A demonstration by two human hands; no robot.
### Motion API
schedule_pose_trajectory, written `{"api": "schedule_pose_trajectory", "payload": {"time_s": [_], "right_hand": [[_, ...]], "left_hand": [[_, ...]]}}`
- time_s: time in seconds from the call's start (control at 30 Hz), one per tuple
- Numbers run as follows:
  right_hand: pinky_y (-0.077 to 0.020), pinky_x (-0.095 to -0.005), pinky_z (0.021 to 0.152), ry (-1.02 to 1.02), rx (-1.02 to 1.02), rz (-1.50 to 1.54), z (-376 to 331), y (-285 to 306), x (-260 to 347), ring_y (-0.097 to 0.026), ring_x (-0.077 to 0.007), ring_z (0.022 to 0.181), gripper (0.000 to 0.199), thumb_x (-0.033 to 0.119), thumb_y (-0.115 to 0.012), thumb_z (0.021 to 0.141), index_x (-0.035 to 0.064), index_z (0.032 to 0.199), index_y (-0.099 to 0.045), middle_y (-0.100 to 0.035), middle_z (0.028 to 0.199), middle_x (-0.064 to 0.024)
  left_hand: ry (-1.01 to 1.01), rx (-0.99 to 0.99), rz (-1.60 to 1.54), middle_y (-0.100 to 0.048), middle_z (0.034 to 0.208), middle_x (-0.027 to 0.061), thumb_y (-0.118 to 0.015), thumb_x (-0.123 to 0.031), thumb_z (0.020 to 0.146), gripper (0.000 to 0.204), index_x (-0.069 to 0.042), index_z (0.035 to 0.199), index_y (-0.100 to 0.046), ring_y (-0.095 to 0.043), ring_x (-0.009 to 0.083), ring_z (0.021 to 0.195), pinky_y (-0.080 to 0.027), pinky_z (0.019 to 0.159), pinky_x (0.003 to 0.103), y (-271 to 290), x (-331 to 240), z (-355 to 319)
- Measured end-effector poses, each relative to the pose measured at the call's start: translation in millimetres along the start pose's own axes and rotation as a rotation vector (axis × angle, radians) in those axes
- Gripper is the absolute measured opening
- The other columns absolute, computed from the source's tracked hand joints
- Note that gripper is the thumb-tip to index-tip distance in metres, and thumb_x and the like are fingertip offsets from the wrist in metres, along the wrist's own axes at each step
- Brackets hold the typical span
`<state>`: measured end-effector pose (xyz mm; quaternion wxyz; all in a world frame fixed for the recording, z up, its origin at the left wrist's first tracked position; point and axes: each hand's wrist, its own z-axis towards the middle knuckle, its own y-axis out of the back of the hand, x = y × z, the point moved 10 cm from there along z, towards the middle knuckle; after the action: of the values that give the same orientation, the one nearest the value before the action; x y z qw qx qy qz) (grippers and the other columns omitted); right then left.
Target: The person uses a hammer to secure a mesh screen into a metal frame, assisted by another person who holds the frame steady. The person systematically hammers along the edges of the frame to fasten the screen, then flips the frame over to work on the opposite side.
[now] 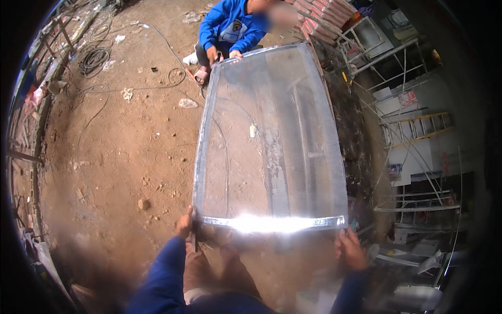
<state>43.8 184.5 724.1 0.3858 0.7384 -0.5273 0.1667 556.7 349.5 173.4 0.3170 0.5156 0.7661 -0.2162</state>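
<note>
A large mesh screen [240, 157] in a shiny metal frame stretches away from me, and I can see the ground through it. At its near left corner, my left hand [184, 222] is closed on the frame's edge. My right hand [351, 251] is curled at the near right corner, its fingers partly hidden, and appears to grip the frame there. Sunlight glares off the near frame bar [272, 224]. Across from me, a person in a blue hooded top [230, 26] has both hands at the far edge, beside a reddish tool [200, 76].
Brown dirt ground [130, 136] with stones and scraps lies to the left, with a coiled cable [94, 60] farther off. Stacked reddish sacks [321, 21] are at the back. On the right stand metal scaffold frames [397, 57] and a yellow ladder [418, 128].
</note>
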Motion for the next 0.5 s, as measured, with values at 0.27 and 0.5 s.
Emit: {"api": "schedule_pose_trajectory", "payload": {"time_s": [0.27, 0.5], "right_hand": [[-0.0422, -0.0292, 0.054, -0.028, 0.141, 0.284, -22, -48, -71, -0.05, -0.0113, 0.062, 0.031, 0.045, -0.062, 0.116, 0.0175, 0.131, -0.058, -0.051, 0.083, 0.0011], [-0.0418, -0.03, 0.048, -0.075, 0.273, 0.395, -15, -88, -178, -0.047, -0.01, 0.056, 0.035, 0.052, -0.066, 0.112, 0.0183, 0.117, -0.057, -0.048, 0.077, 0.0041]], "left_hand": [[0.112, -0.149, -0.125, -0.072, 0.076, 0.0134, -0.067, -0.067, 0.103, 0.072, 0.003, 0.101, -0.081, -0.065, 0.0235, 0.063, -0.052, 0.063, 0.04, 131, -13, -60], [-0.105, -0.494, 0.271, -0.068, 0.068, 0.0133, -0.073, -0.063, 0.1, 0.066, 0.001, 0.089, -0.081, -0.066, 0.0257, 0.063, -0.052, 0.062, 0.044, 238, -120, -152]]}}
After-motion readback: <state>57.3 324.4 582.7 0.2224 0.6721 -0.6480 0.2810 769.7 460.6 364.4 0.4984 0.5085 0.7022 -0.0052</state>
